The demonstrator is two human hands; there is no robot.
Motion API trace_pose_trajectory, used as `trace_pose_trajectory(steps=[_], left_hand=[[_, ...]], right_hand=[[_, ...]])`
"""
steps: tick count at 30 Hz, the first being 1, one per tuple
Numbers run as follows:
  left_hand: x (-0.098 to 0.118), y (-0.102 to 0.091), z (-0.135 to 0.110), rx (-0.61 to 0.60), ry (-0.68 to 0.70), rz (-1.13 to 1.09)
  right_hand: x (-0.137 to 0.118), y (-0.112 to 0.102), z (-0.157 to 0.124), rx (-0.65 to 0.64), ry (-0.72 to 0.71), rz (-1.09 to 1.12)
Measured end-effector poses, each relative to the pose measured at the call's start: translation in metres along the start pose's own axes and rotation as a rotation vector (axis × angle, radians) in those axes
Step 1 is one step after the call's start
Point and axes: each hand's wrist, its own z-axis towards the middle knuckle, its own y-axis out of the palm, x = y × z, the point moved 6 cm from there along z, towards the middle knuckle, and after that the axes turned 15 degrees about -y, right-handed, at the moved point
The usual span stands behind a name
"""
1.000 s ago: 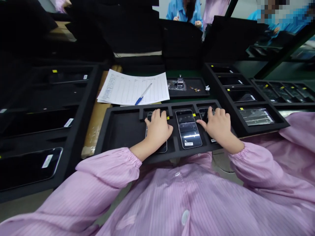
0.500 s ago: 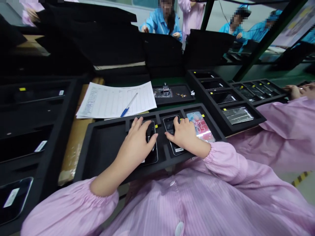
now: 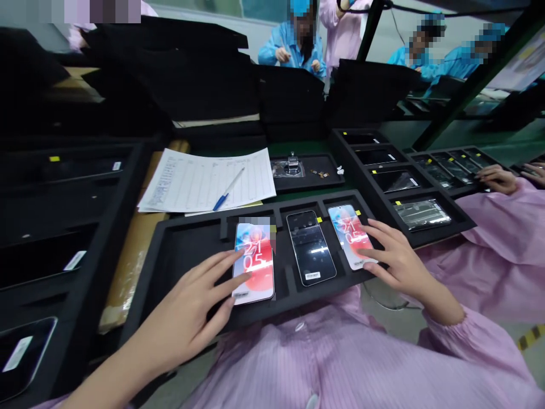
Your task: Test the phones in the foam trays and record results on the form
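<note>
Taking the dark phone (image 3: 310,250) as centre, we are holding our left hand (image 3: 200,298) over the nine-o'clock phone (image 3: 261,270), right hand (image 3: 399,261) over the three-o'clock phone (image 3: 346,234), fingers apart.

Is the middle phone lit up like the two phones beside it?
No, the middle phone has a dark screen, while the left phone and right phone show bright colours.

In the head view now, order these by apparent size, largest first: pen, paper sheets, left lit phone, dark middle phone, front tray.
Front tray
Paper sheets
Left lit phone and dark middle phone: too alike to rank
Pen
</note>
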Motion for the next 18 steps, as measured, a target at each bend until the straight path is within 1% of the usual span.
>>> trace_pose_trajectory(steps=[1, 2, 3, 5, 6, 7, 8, 10, 11, 12, 13, 15, 16, 18], left_hand=[[-0.001, 0.005, 0.002, -0.032, 0.042, 0.021], [-0.003, 0.009, 0.008, -0.045, 0.046, 0.048], [-0.007, 0.011, 0.016, -0.032, 0.007, 0.083], [-0.013, 0.008, 0.033, 0.049, -0.134, 0.155], [-0.013, 0.005, 0.038, 0.091, -0.189, 0.177], [-0.011, 0.002, 0.042, 0.118, -0.218, 0.186], [-0.008, -0.001, 0.042, 0.125, -0.217, 0.184], [0.002, -0.005, 0.037, 0.116, -0.169, 0.16], [0.005, -0.007, 0.032, 0.118, -0.15, 0.15], [0.008, -0.008, 0.027, 0.123, -0.14, 0.143], [0.009, -0.009, 0.022, 0.127, -0.135, 0.134], [0.008, -0.011, 0.013, 0.137, -0.137, 0.112], [0.006, -0.011, 0.01, 0.145, -0.143, 0.099], [0.002, -0.012, 0.006, 0.159, -0.158, 0.068]], right_hand=[[0.005, 0.005, -0.003, -0.033, -0.011, 0.005], [0.01, 0.01, -0.002, -0.05, 0.011, -0.007], [0.015, 0.014, 0.002, -0.051, 0.063, -0.034], [0.021, 0.019, 0.015, -0.017, 0.18, -0.093], [0.017, 0.022, 0.023, 0.001, 0.189, -0.089], [0.009, 0.025, 0.032, 0.004, 0.145, -0.047], [-0.003, 0.029, 0.041, -0.014, 0.051, 0.028], [-0.029, 0.038, 0.052, -0.082, -0.15, 0.185], [-0.036, 0.041, 0.054, -0.105, -0.186, 0.222], [-0.036, 0.043, 0.055, -0.104, -0.154, 0.217], [-0.031, 0.043, 0.055, -0.077, -0.07, 0.181], [-0.014, 0.04, 0.049, 0.03, 0.136, 0.099], [-0.006, 0.038, 0.045, 0.094, 0.212, 0.082], [0.007, 0.032, 0.035, 0.214, 0.288, 0.09]])
